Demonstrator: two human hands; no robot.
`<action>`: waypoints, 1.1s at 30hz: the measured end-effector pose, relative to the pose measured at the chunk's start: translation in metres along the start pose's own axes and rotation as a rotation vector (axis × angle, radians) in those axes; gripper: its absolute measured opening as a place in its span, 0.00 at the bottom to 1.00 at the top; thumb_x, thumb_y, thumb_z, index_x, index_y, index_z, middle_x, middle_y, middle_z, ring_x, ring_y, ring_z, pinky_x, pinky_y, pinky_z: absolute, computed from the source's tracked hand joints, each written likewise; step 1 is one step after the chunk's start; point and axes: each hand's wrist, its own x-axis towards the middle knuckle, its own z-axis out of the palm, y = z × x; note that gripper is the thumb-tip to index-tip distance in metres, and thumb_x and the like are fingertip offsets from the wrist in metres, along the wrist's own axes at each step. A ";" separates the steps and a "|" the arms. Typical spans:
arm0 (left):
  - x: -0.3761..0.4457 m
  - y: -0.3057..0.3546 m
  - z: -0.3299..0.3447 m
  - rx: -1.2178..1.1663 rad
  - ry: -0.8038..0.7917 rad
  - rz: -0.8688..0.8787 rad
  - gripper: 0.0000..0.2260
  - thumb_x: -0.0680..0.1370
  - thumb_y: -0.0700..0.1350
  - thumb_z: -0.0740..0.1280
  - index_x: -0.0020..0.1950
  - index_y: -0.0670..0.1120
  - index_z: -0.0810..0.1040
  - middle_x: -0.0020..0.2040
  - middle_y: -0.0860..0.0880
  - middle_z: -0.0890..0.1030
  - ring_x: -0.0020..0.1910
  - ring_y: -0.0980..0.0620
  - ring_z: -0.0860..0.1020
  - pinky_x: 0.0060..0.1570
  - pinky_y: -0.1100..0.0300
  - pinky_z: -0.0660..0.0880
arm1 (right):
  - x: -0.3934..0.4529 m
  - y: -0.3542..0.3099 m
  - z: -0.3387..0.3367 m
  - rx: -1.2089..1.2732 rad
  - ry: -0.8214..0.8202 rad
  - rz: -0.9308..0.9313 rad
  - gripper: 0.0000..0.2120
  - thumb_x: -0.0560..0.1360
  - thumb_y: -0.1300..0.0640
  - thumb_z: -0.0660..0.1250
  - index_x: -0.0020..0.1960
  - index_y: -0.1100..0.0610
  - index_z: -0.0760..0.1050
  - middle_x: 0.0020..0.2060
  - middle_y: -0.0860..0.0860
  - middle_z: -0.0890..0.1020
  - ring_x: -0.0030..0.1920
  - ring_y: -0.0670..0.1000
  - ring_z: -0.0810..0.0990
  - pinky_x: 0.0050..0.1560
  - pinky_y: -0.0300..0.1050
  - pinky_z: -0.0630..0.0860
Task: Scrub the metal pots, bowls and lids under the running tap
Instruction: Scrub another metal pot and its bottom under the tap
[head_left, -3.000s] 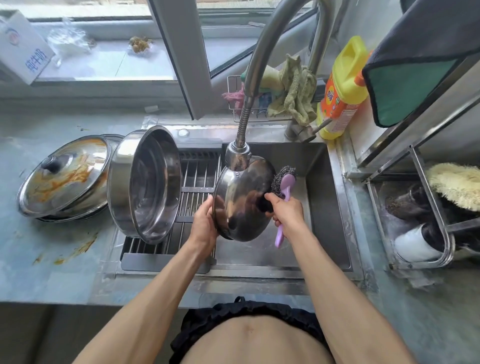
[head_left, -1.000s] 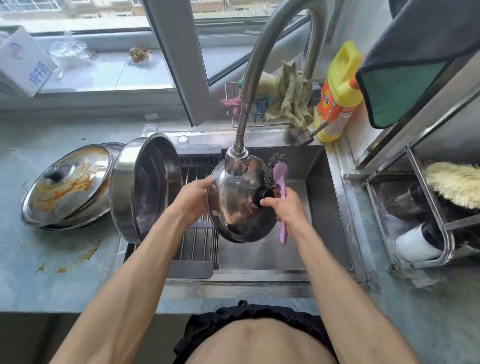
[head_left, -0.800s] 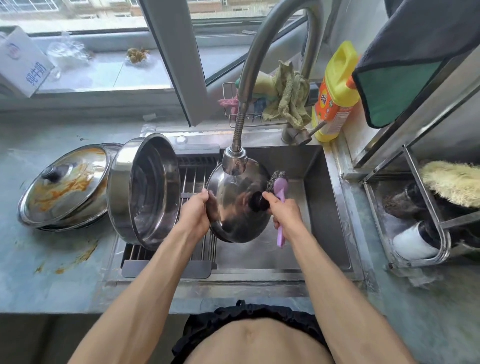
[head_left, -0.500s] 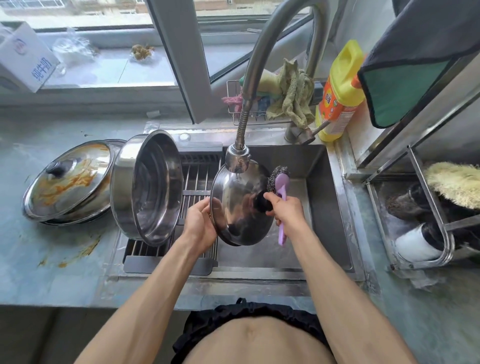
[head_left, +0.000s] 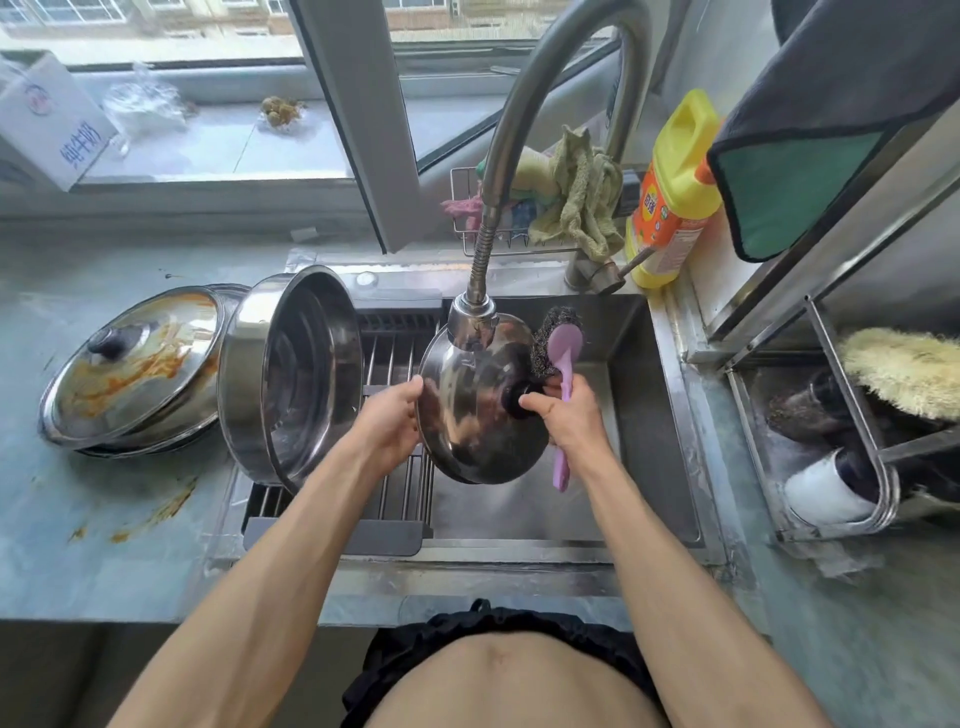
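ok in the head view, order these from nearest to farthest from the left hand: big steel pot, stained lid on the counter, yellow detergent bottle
1. Big steel pot: on its side, just left of the left hand.
2. Stained lid: farther left, on the counter.
3. Yellow detergent bottle: far right, behind the sink.

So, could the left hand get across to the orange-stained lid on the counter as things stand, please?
Probably not at once. The left hand holds the rim of the lid under the tap, and the big pot stands on its side between it and the stained lid. It would have to let go and reach over.
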 end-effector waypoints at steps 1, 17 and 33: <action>0.001 -0.007 0.002 -0.047 0.023 0.001 0.16 0.87 0.41 0.58 0.40 0.43 0.75 0.36 0.48 0.78 0.35 0.54 0.77 0.47 0.58 0.77 | 0.001 0.001 0.001 0.010 0.011 0.021 0.20 0.70 0.59 0.74 0.60 0.58 0.74 0.50 0.52 0.80 0.42 0.50 0.78 0.39 0.43 0.74; 0.007 -0.036 -0.010 -0.317 0.215 -0.141 0.18 0.85 0.43 0.52 0.36 0.48 0.70 0.34 0.48 0.81 0.29 0.51 0.81 0.29 0.56 0.80 | 0.005 0.013 -0.029 0.027 0.201 0.099 0.09 0.77 0.57 0.66 0.38 0.57 0.73 0.35 0.52 0.80 0.24 0.49 0.67 0.27 0.42 0.65; -0.005 -0.007 0.017 -0.286 0.060 -0.126 0.16 0.83 0.46 0.54 0.43 0.48 0.79 0.38 0.46 0.86 0.39 0.44 0.83 0.32 0.53 0.79 | 0.001 -0.001 -0.049 -0.015 0.160 0.122 0.06 0.77 0.59 0.65 0.45 0.61 0.76 0.33 0.53 0.79 0.24 0.49 0.67 0.26 0.41 0.66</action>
